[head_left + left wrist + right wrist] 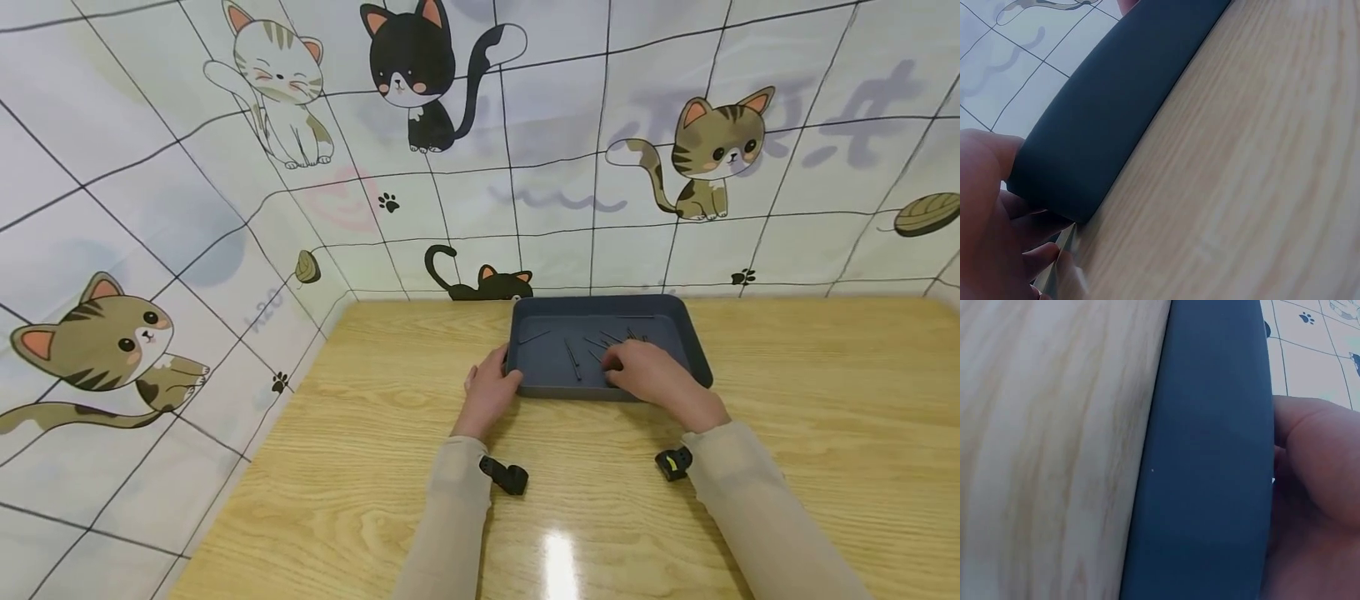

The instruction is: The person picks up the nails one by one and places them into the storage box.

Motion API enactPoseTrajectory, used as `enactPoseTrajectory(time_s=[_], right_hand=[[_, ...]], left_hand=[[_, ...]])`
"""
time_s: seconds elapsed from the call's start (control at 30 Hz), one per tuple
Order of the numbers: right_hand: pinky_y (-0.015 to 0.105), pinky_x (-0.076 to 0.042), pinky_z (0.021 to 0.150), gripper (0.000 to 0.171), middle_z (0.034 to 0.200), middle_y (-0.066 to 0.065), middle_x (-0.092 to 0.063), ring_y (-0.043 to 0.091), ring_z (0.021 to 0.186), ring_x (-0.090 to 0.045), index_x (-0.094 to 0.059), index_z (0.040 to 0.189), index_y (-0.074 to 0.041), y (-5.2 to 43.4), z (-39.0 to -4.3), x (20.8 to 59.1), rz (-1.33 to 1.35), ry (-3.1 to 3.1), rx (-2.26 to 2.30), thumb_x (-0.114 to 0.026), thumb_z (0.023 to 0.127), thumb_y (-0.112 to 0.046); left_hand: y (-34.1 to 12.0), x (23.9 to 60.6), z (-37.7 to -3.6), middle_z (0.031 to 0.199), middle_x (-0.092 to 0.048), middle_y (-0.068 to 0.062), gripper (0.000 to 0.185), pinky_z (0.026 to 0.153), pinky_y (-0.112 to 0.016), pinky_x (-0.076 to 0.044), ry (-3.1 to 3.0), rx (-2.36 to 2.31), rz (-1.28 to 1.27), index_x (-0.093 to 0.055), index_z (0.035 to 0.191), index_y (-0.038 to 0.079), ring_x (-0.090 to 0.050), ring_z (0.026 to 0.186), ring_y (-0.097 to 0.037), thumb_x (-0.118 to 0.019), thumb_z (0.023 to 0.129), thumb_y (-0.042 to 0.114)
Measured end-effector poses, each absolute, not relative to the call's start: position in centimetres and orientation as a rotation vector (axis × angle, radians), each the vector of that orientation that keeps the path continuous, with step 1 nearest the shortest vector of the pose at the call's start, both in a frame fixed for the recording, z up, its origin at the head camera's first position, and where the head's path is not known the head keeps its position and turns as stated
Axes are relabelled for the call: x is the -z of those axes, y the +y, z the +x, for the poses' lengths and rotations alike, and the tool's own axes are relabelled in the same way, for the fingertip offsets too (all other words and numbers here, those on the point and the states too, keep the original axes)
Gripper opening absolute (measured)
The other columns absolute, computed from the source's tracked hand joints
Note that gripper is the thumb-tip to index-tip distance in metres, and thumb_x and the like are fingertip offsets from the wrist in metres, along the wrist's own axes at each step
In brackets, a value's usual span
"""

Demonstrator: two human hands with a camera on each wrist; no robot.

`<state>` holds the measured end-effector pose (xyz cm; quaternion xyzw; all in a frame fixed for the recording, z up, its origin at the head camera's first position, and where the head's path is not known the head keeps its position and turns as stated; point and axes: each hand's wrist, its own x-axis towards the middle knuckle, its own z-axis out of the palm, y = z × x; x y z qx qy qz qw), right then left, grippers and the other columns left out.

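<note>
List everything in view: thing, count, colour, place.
tray: one, dark grey-blue, far middle of the table, near the wall.
nails: several, exact count unclear, dark and thin, scattered inside the tray.
table: one, light wood grain, fills the foreground.
wall covering: white grid pattern with cartoon cats, behind and left of the table.
wrist cameras: two, black, one on each forearm.
left hand: grips the tray's near left corner.
right hand: inside the tray, over the nails; fingertips hidden.
</note>
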<state>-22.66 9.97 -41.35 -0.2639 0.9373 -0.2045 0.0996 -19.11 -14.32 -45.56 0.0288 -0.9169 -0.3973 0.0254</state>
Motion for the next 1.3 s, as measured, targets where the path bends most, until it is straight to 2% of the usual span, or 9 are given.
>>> enactPoseTrajectory(time_s=[0.37,0.6,0.73,0.9,1.13,1.3], right_hand=[[0.042,-0.045,0.073,0.026,0.101,0.011,-0.060,0.026,0.090,-0.056,-0.061,0.108,-0.004,10.3,-22.3,39.8,-0.764,2.849,0.699,-0.054,0.088,-0.018],[0.043,-0.046,0.074,0.039,0.107,0.014,-0.059,0.028,0.095,-0.056,-0.049,0.123,-0.001,10.6,-22.0,38.7,-0.742,2.869,0.751,-0.052,0.089,-0.020],[0.045,-0.045,0.077,0.043,0.110,0.015,-0.057,0.028,0.097,-0.055,-0.047,0.126,-0.002,10.9,-21.6,38.2,-0.742,2.903,0.763,-0.052,0.089,-0.022],[0.048,-0.042,0.080,0.044,0.116,0.017,-0.052,0.030,0.102,-0.051,-0.047,0.127,-0.003,11.5,-21.0,37.9,-0.736,2.956,0.739,-0.052,0.089,-0.026],[0.053,-0.037,0.087,0.043,0.129,0.021,-0.041,0.037,0.114,-0.041,-0.047,0.127,-0.003,12.7,-20.5,37.5,-0.749,3.023,0.708,-0.048,0.092,-0.027],[0.058,-0.029,0.092,0.053,0.136,0.024,-0.032,0.043,0.121,-0.030,-0.042,0.131,-0.001,14.2,-20.0,37.1,-0.717,3.040,0.717,-0.043,0.092,-0.037]], left_hand=[[-14.4,45.0,-19.1,0.138,-0.037,-0.002,0.058,0.105,-0.043,-0.004,-2.826,1.257,0.066,-0.032,0.140,0.015,-0.032,0.127,-0.019,-0.044,0.083,0.020],[-14.5,45.0,-19.4,0.139,-0.036,-0.003,0.062,0.105,-0.042,-0.003,-2.845,1.259,0.047,-0.028,0.141,0.015,-0.032,0.127,-0.019,-0.046,0.082,0.019],[-14.6,45.0,-19.4,0.139,-0.036,-0.003,0.063,0.105,-0.044,-0.003,-2.861,1.260,0.038,-0.027,0.141,0.015,-0.032,0.127,-0.019,-0.048,0.082,0.019],[-14.7,45.0,-19.4,0.139,-0.035,-0.004,0.063,0.105,-0.044,-0.002,-2.867,1.281,-0.005,-0.026,0.142,0.014,-0.031,0.127,-0.020,-0.050,0.084,0.023],[-15.6,45.1,-19.6,0.144,-0.025,-0.002,0.066,0.106,-0.041,0.004,-2.930,1.322,-0.077,-0.017,0.144,0.017,-0.027,0.129,-0.017,-0.050,0.088,0.031],[-16.0,44.6,-19.4,0.145,-0.023,0.000,0.070,0.106,-0.040,0.006,-2.943,1.351,-0.055,-0.016,0.144,0.019,-0.024,0.131,-0.017,-0.053,0.086,0.033]])
